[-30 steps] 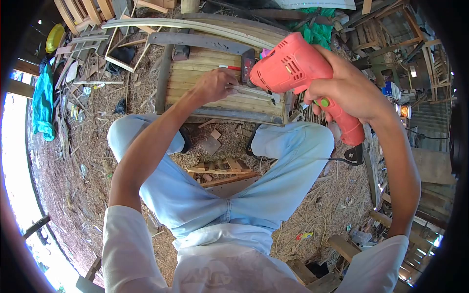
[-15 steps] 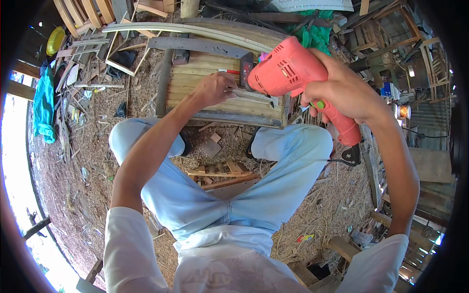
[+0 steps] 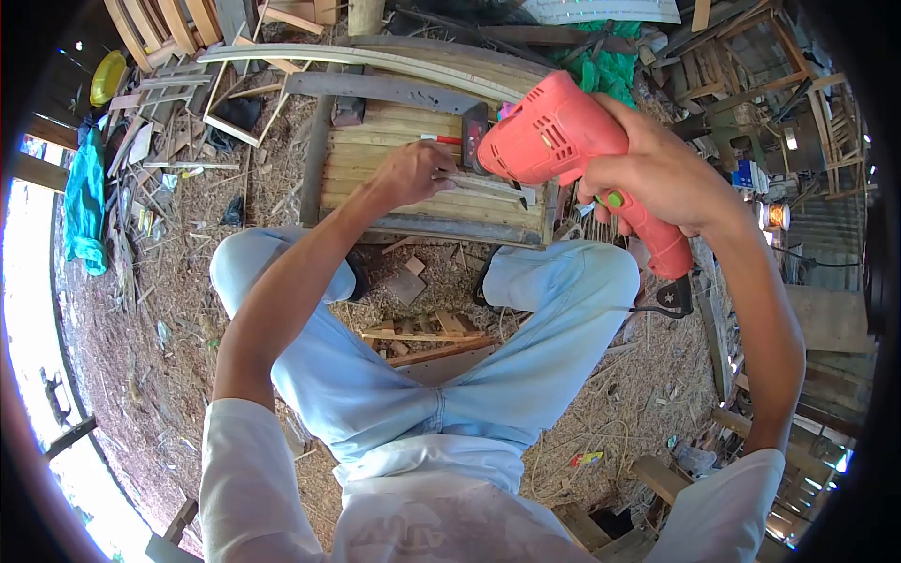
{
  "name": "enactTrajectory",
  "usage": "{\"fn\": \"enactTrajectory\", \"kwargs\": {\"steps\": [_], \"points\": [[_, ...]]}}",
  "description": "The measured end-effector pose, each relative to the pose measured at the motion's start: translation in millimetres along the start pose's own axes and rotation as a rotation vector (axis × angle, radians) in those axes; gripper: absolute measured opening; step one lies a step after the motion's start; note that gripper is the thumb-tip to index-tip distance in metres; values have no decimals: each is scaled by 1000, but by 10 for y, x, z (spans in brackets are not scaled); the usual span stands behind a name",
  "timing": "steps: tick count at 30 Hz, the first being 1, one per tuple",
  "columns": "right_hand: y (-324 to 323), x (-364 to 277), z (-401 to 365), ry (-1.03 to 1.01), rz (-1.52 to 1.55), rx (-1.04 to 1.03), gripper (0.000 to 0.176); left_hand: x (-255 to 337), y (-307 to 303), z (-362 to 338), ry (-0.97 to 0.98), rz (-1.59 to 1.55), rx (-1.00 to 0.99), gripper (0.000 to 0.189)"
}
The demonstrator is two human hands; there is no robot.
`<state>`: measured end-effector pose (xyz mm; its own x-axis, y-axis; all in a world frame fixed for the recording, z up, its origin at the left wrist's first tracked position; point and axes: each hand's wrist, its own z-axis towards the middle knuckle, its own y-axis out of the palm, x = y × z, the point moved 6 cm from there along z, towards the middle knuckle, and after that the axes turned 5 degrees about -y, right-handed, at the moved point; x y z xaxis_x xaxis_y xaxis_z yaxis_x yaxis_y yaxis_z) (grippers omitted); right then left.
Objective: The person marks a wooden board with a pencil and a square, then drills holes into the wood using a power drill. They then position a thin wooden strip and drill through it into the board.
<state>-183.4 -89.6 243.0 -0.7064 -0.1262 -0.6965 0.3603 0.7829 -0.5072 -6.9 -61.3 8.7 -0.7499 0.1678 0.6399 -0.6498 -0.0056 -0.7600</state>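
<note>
My right hand [image 3: 648, 169] is wrapped round the handle of a red power drill [image 3: 544, 136], which points left and down over a low slatted wooden bench [image 3: 375, 150]. The drill's front end hides part of what lies beneath it. My left hand [image 3: 411, 174] pinches the end of a thin pale strip [image 3: 483, 185] that lies across the bench's near part. Between the hands, a dark block-shaped tool [image 3: 474, 136] rests on the bench, with a red pencil-like stick [image 3: 439, 139] beside it.
A saw blade [image 3: 394, 89] and a long pale wooden strip [image 3: 375, 58] lie across the bench's far side. Wood scraps [image 3: 432, 335] lie on the floor between my legs. A power cord [image 3: 648, 309] hangs from the drill. Wooden frames [image 3: 230, 117] stand at the left.
</note>
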Motion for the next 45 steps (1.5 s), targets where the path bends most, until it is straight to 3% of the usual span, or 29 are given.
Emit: {"fn": "enactTrajectory", "kwargs": {"steps": [2, 24, 26, 32, 35, 45], "points": [[-15, -16, -20, -19, -3, 25, 63, 11, -24, -16, 36, 20, 71, 21], [-14, -12, -19, 12, 18, -2, 64, -58, 49, 20, 4, 22, -16, 21], [-8, 7, -10, 18, 37, -19, 64, -52, 44, 10, 94, 9, 88, 17], [-19, -47, -24, 0, 22, 9, 64, -41, 12, -16, 114, -3, 126, 18], [-29, -14, -11, 15, 58, 3, 65, 14, -19, 0, 1, 22, -6, 24], [-18, -8, -7, 15, 69, -19, 64, -31, 31, 18, -10, 33, -12, 22]]}}
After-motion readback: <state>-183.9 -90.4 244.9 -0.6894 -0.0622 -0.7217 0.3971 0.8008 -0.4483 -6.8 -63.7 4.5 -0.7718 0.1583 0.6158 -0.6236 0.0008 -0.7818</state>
